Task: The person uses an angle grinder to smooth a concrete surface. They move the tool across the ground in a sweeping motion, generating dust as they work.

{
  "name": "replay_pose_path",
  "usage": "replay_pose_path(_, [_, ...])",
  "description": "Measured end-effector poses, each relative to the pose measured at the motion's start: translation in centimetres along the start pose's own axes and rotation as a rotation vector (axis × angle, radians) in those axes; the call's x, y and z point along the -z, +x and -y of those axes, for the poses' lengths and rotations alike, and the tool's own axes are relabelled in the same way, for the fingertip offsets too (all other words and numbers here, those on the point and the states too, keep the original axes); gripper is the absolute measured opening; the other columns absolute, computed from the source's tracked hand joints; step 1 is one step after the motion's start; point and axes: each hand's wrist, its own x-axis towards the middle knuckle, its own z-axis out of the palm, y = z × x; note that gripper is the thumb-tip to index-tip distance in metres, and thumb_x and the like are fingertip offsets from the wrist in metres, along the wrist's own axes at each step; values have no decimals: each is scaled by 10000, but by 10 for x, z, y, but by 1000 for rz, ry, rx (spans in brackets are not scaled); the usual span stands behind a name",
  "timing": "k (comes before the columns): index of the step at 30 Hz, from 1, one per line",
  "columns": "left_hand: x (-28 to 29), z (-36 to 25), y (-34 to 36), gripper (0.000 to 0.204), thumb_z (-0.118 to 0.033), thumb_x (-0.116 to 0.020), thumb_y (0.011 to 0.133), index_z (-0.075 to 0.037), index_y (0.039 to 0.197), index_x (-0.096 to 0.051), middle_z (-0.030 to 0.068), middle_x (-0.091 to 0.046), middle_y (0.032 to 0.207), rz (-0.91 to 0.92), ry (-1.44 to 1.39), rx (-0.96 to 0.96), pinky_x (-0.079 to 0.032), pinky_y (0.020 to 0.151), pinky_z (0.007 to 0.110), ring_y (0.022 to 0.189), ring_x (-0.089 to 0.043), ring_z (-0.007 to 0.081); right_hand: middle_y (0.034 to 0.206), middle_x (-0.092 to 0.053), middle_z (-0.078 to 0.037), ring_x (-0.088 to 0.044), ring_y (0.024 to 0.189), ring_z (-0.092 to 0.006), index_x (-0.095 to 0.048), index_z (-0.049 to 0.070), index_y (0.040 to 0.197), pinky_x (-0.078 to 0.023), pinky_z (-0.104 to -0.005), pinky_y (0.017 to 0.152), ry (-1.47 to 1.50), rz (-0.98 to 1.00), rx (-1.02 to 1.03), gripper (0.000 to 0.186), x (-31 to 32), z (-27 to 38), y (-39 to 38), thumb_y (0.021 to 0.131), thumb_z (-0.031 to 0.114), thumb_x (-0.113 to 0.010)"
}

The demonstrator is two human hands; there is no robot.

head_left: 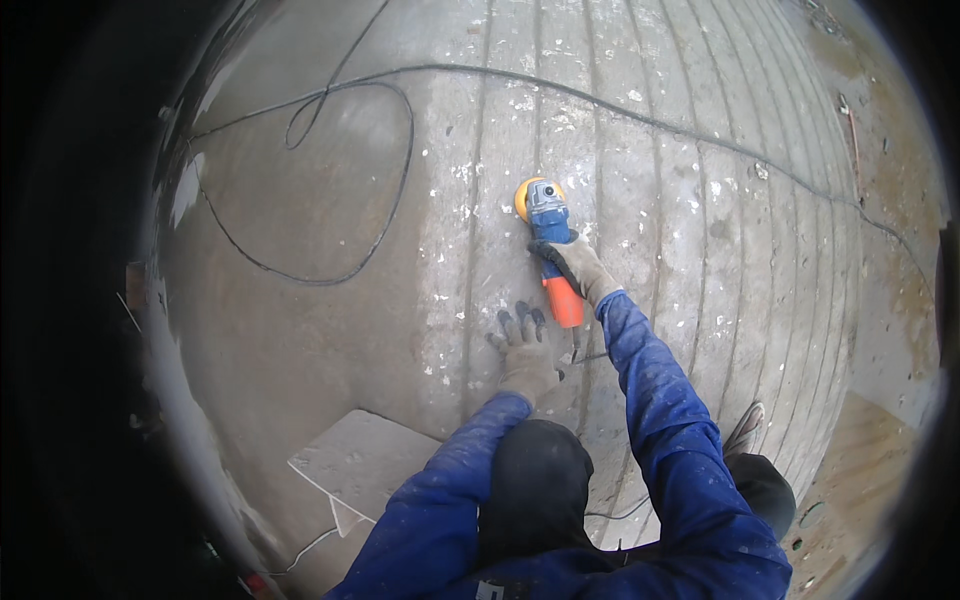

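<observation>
My right hand (574, 262), in a grey glove with dark fingers, is wrapped around the blue body of an angle grinder (549, 222). The tool has a grey metal head, a yellow disc or guard (523, 200) at its far left side, and an orange rear end (564, 302) toward me. Its disc end is over the grooved concrete floor (510, 260); whether it touches, I cannot tell. My left hand (525, 355), gloved the same way, lies flat with fingers spread on the floor, just left of the grinder's orange end.
A black cable (560, 88) crosses the floor beyond the grinder and loops at the left. Pale flat boards (365, 460) lie beside my left arm. White flecks dot the grooved strips. My sandalled foot (744, 428) is at the right; wet, muddy ground (900, 300) lies past the slab edge.
</observation>
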Motion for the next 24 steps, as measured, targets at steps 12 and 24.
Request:
replay_pose_path(12, [6,-9,14,1183,-498,-821,800,32,1666,-214,280,-180,1723,-22,-39,-42,-158,1119,877,1545,-115,632,775,-678,-112,-694,579,-234,-661,-12,1046,-602,-365,515,132,-147,17,418,14,48,63,833,276,-877])
replay_pose_path(24, [1,-2,7,1147,-509,-823,794,29,1650,-281,275,-180,1722,-74,-48,-45,-196,1119,861,1543,-150,612,784,-699,-119,-699,585,-214,-675,-20,1005,-597,-357,532,-72,-86,49,433,-26,57,77,811,295,-900])
